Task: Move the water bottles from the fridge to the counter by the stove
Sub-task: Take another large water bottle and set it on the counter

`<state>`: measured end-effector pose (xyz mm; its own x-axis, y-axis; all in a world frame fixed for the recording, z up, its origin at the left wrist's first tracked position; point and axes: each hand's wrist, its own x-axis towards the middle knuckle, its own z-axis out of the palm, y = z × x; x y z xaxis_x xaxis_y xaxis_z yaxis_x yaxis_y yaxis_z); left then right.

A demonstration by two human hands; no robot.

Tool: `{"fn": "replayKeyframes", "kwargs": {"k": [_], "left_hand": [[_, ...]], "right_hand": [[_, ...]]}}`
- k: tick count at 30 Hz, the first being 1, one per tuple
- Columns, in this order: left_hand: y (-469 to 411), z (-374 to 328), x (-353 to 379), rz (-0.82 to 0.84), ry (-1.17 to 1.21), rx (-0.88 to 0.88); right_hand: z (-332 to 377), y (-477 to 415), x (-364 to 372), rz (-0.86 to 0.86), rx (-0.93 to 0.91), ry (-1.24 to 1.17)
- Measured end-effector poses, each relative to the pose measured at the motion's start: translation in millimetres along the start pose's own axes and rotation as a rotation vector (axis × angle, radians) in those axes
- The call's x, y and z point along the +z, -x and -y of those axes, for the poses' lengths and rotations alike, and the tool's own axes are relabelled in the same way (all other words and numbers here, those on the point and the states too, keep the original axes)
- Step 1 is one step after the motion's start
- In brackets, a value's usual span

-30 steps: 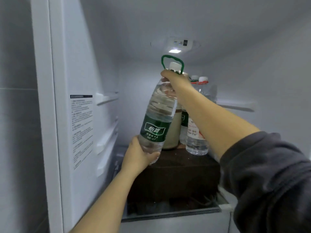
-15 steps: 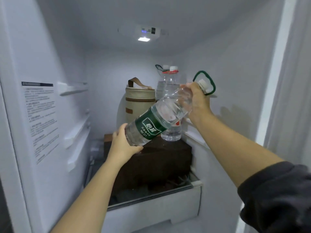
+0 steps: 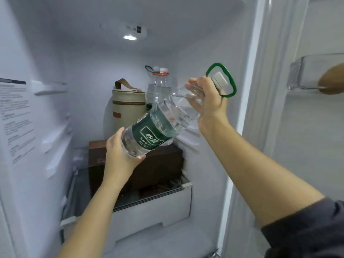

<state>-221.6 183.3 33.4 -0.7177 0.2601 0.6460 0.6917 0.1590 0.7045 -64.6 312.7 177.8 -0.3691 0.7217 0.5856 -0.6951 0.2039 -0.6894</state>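
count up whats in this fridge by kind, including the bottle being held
clear plastic water bottles: 3 (the green-labelled bottle in hand, two upright at the back)
beige cylindrical bag with brown strap: 1
dark brown box: 1
total: 5

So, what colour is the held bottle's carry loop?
Green; the carry loop shows best in head view.

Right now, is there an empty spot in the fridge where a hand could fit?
The gap between the beige bag and the fridge's left wall is bare, and so is the white floor below the drawer. It is crowded at the back right, where two bottles stand beside the bag.
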Motion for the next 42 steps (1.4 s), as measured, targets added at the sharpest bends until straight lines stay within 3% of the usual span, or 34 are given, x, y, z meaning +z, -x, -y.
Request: {"fn": "replayKeyframes", "kwargs": {"k": [19,28,42], "left_hand": [[189,-106,19,0.112,0.109,0.282],[250,-145,41,0.285,0.223,0.306],[318,-177,89,0.604,0.347,0.437]], "right_hand": [[149,162,-157,-0.08,-0.151,0.043],[185,218,-228,-0.219,-0.085,0.01],[208,297,-324,-0.527,-0.171,0.0]]}}
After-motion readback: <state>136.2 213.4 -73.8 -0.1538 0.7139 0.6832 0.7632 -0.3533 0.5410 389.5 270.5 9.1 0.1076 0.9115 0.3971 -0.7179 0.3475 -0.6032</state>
